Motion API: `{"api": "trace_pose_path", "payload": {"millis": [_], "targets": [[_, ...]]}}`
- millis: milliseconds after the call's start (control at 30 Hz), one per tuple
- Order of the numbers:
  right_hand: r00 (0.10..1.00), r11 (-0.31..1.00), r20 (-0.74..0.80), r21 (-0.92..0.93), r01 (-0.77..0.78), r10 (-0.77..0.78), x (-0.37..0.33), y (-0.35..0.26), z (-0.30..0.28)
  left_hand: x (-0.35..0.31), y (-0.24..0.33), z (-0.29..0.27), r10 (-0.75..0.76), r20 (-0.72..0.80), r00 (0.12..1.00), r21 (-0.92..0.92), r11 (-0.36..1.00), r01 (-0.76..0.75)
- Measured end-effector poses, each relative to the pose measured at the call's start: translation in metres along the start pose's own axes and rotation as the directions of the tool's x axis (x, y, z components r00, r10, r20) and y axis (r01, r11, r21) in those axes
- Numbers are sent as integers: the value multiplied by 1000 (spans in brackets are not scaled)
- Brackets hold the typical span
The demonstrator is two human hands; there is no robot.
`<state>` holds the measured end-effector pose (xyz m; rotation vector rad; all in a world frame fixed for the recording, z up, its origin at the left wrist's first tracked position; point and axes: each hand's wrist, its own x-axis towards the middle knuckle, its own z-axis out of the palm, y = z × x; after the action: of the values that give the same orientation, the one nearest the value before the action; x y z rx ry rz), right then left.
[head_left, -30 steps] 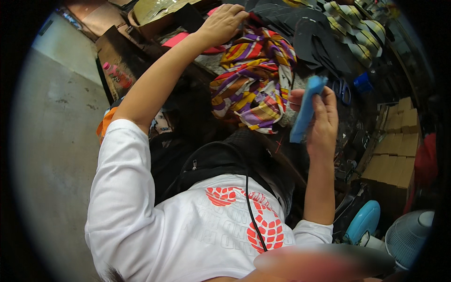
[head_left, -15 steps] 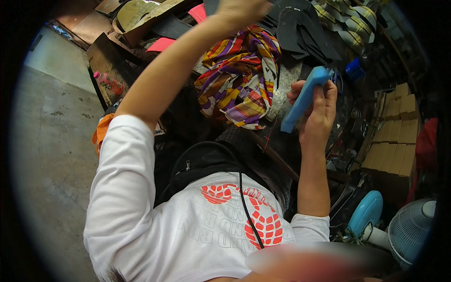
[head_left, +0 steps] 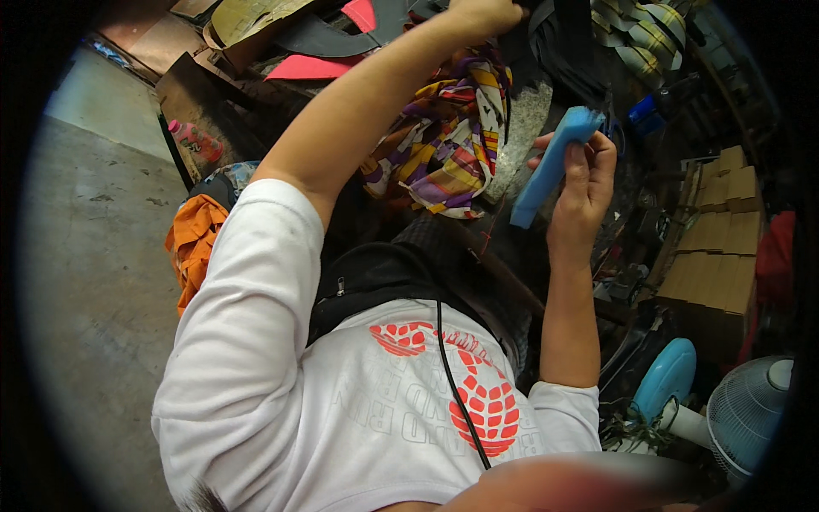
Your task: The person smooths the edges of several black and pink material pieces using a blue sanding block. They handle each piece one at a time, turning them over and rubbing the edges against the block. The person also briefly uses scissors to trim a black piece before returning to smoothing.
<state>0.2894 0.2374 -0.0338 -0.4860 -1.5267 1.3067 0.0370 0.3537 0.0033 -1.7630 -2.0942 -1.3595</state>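
Note:
My left hand (head_left: 488, 15) reaches to the top edge of the view, its fingers curled and partly cut off. What it grips, if anything, is hidden; dark sheet pieces (head_left: 570, 47) hang or lie just beside it. My right hand (head_left: 582, 175) is closed around a long blue foam-like block (head_left: 546, 171), held tilted with its thicker end up. Thumb and fingers press on its sides. Between my arms lies a crumpled, multicoloured patterned cloth (head_left: 448, 162), touched by neither hand.
Pink and grey cut pieces (head_left: 316, 66) lie beyond my left forearm. Striped pieces (head_left: 657, 43) are piled at far right. Stacked cardboard boxes (head_left: 712, 235), a blue disc-shaped thing (head_left: 665, 375) and a fan (head_left: 755, 418) stand at right. A pink bottle (head_left: 196, 139) and orange cloth (head_left: 198, 243) are at left.
My left hand has moved right, to the dark pieces, which now look shifted and bunched. The patterned cloth is more covered by my forearm. My right hand keeps the blue block nearly still.

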Motion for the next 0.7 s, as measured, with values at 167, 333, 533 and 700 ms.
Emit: {"api": "trace_pose_path", "payload": {"millis": [167,333,533,700], "targets": [[1000,1000,-18,3,-19,19,0,-2,0,-11,-5,-46,-119,226,967,-486,847,218],[1000,999,-12,-28,-23,23,-1,-1,-3,-81,-5,-66,15,-98,995,269,963,12],[991,994,-98,-49,-98,93,-1,-9,0,-117,11,-93,-116,-3,993,-267,957,111],[998,939,9,-339,-62,69,-19,-31,-12,-177,24,-96,-151,435,888,-848,265,460]]}}
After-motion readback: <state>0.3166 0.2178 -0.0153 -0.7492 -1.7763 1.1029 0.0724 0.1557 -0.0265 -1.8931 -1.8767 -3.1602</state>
